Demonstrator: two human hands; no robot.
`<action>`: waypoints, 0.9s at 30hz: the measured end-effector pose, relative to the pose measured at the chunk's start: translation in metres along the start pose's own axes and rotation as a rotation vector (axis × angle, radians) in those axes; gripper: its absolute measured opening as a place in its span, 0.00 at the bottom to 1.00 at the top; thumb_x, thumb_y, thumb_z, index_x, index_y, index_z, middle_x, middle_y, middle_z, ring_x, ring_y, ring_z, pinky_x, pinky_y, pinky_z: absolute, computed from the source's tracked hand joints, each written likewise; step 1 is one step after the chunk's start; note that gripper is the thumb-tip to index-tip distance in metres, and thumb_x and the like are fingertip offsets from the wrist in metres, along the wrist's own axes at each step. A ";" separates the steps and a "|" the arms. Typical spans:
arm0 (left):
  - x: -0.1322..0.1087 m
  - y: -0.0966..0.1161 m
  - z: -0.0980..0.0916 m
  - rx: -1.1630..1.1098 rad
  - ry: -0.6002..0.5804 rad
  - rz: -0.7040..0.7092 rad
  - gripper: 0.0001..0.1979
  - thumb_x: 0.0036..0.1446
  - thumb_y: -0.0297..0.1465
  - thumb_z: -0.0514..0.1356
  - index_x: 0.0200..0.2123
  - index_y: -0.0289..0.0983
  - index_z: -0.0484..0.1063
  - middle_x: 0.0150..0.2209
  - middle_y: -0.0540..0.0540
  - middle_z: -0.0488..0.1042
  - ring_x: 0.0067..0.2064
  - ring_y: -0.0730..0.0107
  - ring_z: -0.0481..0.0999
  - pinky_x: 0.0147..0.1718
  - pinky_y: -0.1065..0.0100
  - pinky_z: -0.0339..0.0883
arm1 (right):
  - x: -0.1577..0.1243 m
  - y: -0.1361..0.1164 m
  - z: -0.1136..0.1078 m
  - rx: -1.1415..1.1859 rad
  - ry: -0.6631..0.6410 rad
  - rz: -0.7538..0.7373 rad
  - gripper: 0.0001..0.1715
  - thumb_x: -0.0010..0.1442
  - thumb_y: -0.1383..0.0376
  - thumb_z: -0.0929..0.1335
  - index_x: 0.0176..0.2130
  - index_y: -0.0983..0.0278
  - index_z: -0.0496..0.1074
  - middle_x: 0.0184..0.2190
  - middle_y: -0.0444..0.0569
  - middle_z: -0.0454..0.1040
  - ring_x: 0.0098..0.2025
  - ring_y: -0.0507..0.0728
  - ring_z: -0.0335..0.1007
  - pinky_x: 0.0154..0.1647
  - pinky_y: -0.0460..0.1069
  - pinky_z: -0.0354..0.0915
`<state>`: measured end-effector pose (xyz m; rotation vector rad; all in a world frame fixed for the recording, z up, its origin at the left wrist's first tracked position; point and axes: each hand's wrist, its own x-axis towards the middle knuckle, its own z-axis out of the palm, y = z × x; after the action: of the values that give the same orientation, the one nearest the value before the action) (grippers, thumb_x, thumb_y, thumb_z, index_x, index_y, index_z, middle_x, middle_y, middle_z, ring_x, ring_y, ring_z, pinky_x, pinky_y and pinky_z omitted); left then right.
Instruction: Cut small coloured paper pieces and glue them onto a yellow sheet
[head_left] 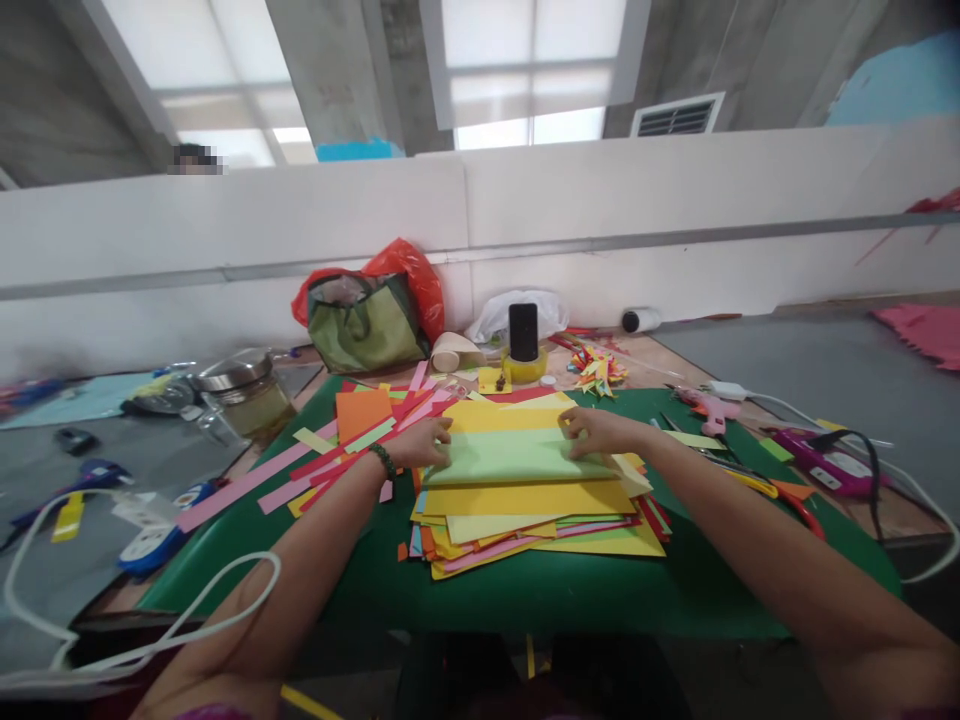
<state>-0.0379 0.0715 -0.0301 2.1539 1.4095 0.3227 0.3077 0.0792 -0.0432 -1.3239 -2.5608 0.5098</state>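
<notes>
A light green sheet of paper (517,455) lies across the top of a pile of yellow paper (532,499), and it looks curled or folded over. My left hand (421,443) grips its left edge, fingers bent and closed on it. On the opposite edge, my right hand (598,433) pinches the same sheet near its upper right corner. Beneath are several layers of coloured paper, with red, pink, orange and blue edges sticking out. Loose pink and red strips (322,460) and an orange piece (364,415) spread out beside my left hand.
A green mat (555,600) covers the table. Scissors (799,505) and a pink glue gun (712,412) lie at right, with cables. A phone (523,332) stands on a tape roll (525,368). At left are a glass jar (251,400) and a green bag (364,325).
</notes>
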 end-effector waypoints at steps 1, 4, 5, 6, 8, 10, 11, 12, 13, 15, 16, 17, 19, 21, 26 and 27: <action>0.002 -0.001 -0.001 -0.005 -0.002 0.002 0.10 0.31 0.31 0.65 0.21 0.36 0.69 0.46 0.40 0.72 0.47 0.55 0.70 0.44 0.65 0.64 | 0.002 0.001 -0.001 0.016 -0.011 -0.002 0.17 0.42 0.54 0.73 0.21 0.64 0.69 0.32 0.48 0.72 0.36 0.56 0.67 0.37 0.48 0.62; 0.003 -0.005 -0.002 -0.022 0.016 -0.002 0.10 0.32 0.31 0.64 0.22 0.36 0.67 0.35 0.46 0.72 0.36 0.64 0.69 0.35 0.68 0.63 | 0.007 0.005 -0.002 0.088 -0.044 0.035 0.17 0.40 0.55 0.73 0.22 0.64 0.68 0.30 0.48 0.70 0.33 0.56 0.66 0.35 0.48 0.61; 0.003 -0.007 -0.001 -0.032 0.027 -0.008 0.09 0.33 0.31 0.63 0.22 0.37 0.66 0.30 0.48 0.70 0.33 0.66 0.68 0.31 0.69 0.62 | 0.008 0.007 -0.002 0.111 -0.053 0.053 0.17 0.40 0.54 0.73 0.22 0.64 0.67 0.27 0.46 0.69 0.30 0.55 0.64 0.32 0.48 0.60; 0.002 -0.009 0.000 -0.046 0.039 -0.015 0.09 0.35 0.32 0.62 0.21 0.37 0.65 0.26 0.51 0.67 0.30 0.69 0.66 0.29 0.70 0.60 | 0.009 0.009 -0.002 0.135 -0.059 0.072 0.18 0.41 0.53 0.72 0.22 0.64 0.66 0.24 0.44 0.66 0.28 0.53 0.62 0.29 0.48 0.58; -0.001 -0.013 0.002 -0.081 0.064 -0.027 0.08 0.39 0.33 0.60 0.23 0.37 0.64 0.23 0.53 0.63 0.27 0.72 0.63 0.26 0.71 0.57 | 0.009 0.013 -0.001 0.184 -0.052 0.103 0.20 0.43 0.51 0.70 0.23 0.64 0.65 0.20 0.41 0.62 0.24 0.51 0.57 0.26 0.47 0.55; -0.004 -0.015 0.003 -0.145 0.109 -0.042 0.11 0.42 0.35 0.59 0.30 0.36 0.66 0.23 0.55 0.61 0.26 0.74 0.61 0.25 0.71 0.55 | 0.007 0.015 -0.001 0.225 -0.019 0.122 0.22 0.44 0.49 0.69 0.28 0.65 0.67 0.21 0.40 0.61 0.24 0.50 0.55 0.26 0.47 0.54; -0.005 -0.016 0.003 -0.200 0.137 -0.050 0.15 0.43 0.35 0.60 0.36 0.35 0.67 0.23 0.56 0.60 0.26 0.74 0.61 0.25 0.72 0.55 | 0.006 0.016 -0.002 0.243 0.000 0.132 0.24 0.45 0.48 0.68 0.31 0.66 0.69 0.21 0.40 0.61 0.24 0.50 0.55 0.26 0.47 0.53; -0.007 -0.015 0.002 -0.270 0.166 -0.056 0.20 0.43 0.36 0.60 0.41 0.35 0.67 0.22 0.57 0.60 0.25 0.74 0.61 0.24 0.72 0.55 | 0.005 0.016 -0.002 0.263 0.010 0.143 0.27 0.44 0.48 0.69 0.35 0.67 0.70 0.21 0.40 0.61 0.24 0.50 0.55 0.25 0.47 0.53; -0.008 -0.014 0.001 -0.353 0.190 -0.057 0.24 0.42 0.36 0.62 0.45 0.35 0.66 0.22 0.57 0.60 0.25 0.75 0.61 0.24 0.72 0.55 | 0.003 0.015 -0.003 0.287 0.004 0.156 0.28 0.44 0.47 0.69 0.36 0.67 0.71 0.21 0.39 0.61 0.24 0.50 0.55 0.25 0.47 0.52; -0.010 -0.011 -0.001 -0.531 0.205 -0.046 0.26 0.41 0.37 0.65 0.45 0.34 0.68 0.23 0.55 0.64 0.26 0.74 0.63 0.25 0.71 0.57 | 0.001 0.013 -0.004 0.340 -0.023 0.186 0.27 0.42 0.47 0.70 0.31 0.67 0.73 0.19 0.40 0.61 0.23 0.50 0.55 0.25 0.47 0.51; -0.011 -0.009 -0.001 -0.606 0.197 -0.038 0.24 0.40 0.39 0.66 0.41 0.34 0.70 0.25 0.52 0.68 0.27 0.73 0.66 0.27 0.70 0.60 | 0.000 0.012 -0.005 0.367 -0.022 0.198 0.25 0.41 0.47 0.71 0.27 0.67 0.72 0.19 0.40 0.61 0.24 0.51 0.55 0.26 0.47 0.52; -0.012 -0.006 -0.002 -0.672 0.192 -0.036 0.22 0.39 0.40 0.67 0.37 0.33 0.72 0.27 0.50 0.71 0.29 0.71 0.67 0.29 0.69 0.62 | -0.001 0.011 -0.005 0.396 -0.011 0.208 0.25 0.41 0.46 0.71 0.23 0.66 0.71 0.19 0.41 0.62 0.24 0.51 0.56 0.26 0.48 0.52; -0.014 -0.002 -0.003 -0.776 0.214 -0.043 0.20 0.39 0.42 0.68 0.31 0.33 0.73 0.29 0.47 0.74 0.31 0.69 0.70 0.33 0.67 0.64 | -0.003 0.009 -0.006 0.482 0.037 0.221 0.25 0.40 0.46 0.72 0.22 0.66 0.71 0.20 0.43 0.66 0.26 0.52 0.59 0.28 0.48 0.55; -0.017 0.002 -0.003 -0.841 0.274 -0.049 0.20 0.38 0.43 0.69 0.29 0.33 0.75 0.28 0.47 0.75 0.30 0.69 0.70 0.33 0.67 0.64 | -0.004 0.009 -0.007 0.590 0.091 0.241 0.26 0.39 0.46 0.74 0.23 0.66 0.72 0.21 0.44 0.69 0.26 0.53 0.61 0.29 0.48 0.57; -0.020 0.007 -0.003 -0.895 0.397 -0.039 0.19 0.38 0.44 0.69 0.25 0.33 0.73 0.24 0.49 0.73 0.27 0.72 0.69 0.31 0.68 0.64 | -0.003 0.020 -0.003 0.793 0.349 0.343 0.27 0.34 0.48 0.77 0.26 0.65 0.72 0.22 0.44 0.70 0.24 0.51 0.61 0.24 0.47 0.56; -0.020 0.007 -0.003 -0.891 0.409 -0.041 0.20 0.39 0.45 0.68 0.24 0.33 0.72 0.23 0.50 0.73 0.27 0.72 0.68 0.30 0.69 0.63 | -0.002 0.021 -0.001 0.838 0.407 0.370 0.29 0.32 0.48 0.78 0.28 0.64 0.72 0.23 0.44 0.71 0.23 0.51 0.62 0.22 0.46 0.56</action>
<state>-0.0426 0.0527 -0.0216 1.3560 1.1687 1.1732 0.3250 0.0895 -0.0505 -1.3565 -1.4899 1.0876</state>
